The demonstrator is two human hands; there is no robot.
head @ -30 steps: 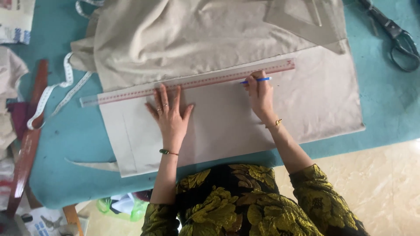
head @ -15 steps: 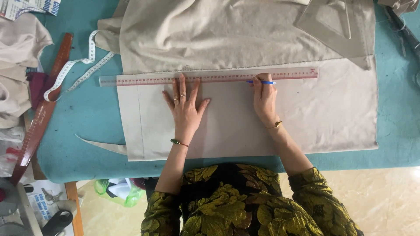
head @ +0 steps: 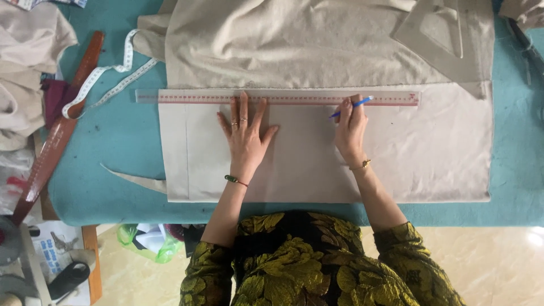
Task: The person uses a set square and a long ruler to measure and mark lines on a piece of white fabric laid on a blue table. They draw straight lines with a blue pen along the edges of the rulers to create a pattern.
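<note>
Two hands rest on the cloth [head: 396, 153], which lies flat on the teal table [head: 119, 147]. Your left hand [head: 245, 139] is spread wide, palm down, fingers fanned; its fingertips reach the long clear ruler [head: 170, 97] and hold nothing. Your right hand [head: 351, 129] is closed in a narrow pinch around a blue pen [head: 352, 106], tip at the lower edge of the ruler. The ruler lies straight across the upper edge of the cloth. A tape measure [head: 105, 79] lies well apart at the left.
</note>
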